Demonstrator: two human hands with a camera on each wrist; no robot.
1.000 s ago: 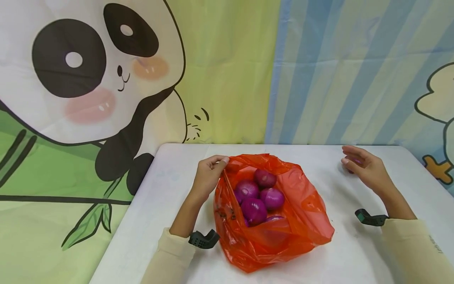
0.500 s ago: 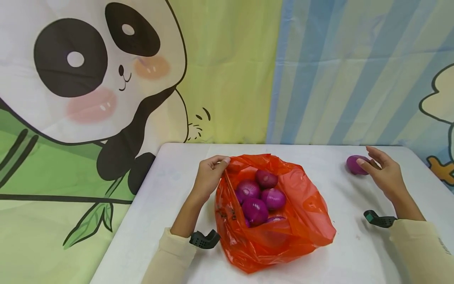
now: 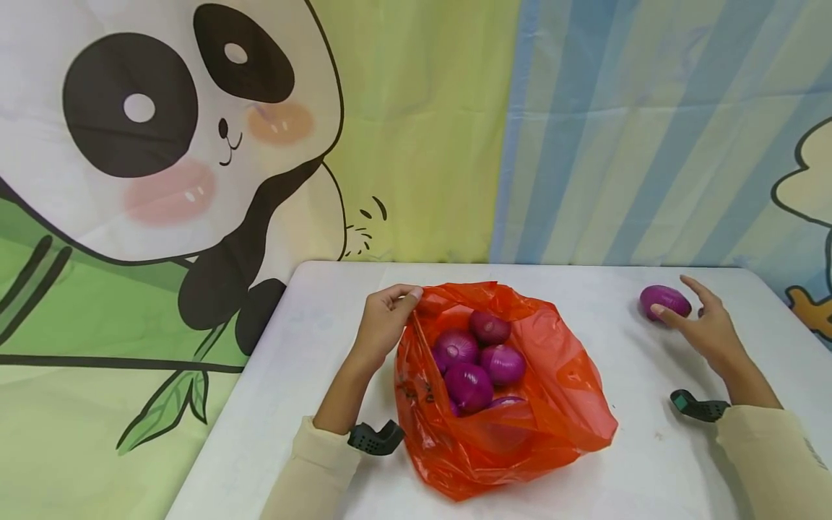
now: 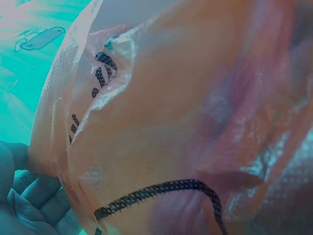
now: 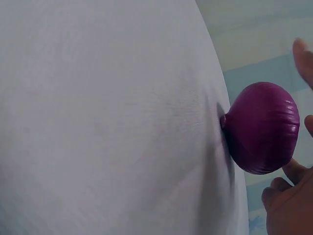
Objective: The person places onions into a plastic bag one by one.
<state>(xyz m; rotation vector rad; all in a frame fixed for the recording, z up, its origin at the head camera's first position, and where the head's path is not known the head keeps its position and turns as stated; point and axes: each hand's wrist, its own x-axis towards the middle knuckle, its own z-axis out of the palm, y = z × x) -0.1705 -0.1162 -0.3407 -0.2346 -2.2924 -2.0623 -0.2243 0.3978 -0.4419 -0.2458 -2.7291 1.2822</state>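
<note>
A red plastic bag [image 3: 572, 390] stands with its mouth spread, several purple onions [image 3: 469, 388] inside. My left hand [image 3: 385, 325] pinches the bag's left rim between thumb and fingers; its wrist view is filled mostly by the bag's printed side [image 4: 161, 122]. Far right on the table lies a single purple onion [image 3: 664, 297], its stem end against the white surface in the right wrist view, where its rounded skin [image 5: 264, 127] shows. Around that onion's right side, my right hand [image 3: 715, 336] has its thumb and fingers spread, the thumb tip overlapping the onion's front in the head view.
The white table [image 3: 312, 310] ends at a cloth backdrop [image 3: 422, 130] printed with a panda and stripes. A dark wrist device [image 3: 375, 438] sits beside the left sleeve, close to the bag. Another device [image 3: 698, 406] is at the right wrist.
My right hand has shifted to the right and its fingers have spread, uncovering the lone onion. That onion has turned and moved slightly right. The left hand keeps its pinch on the bag.
</note>
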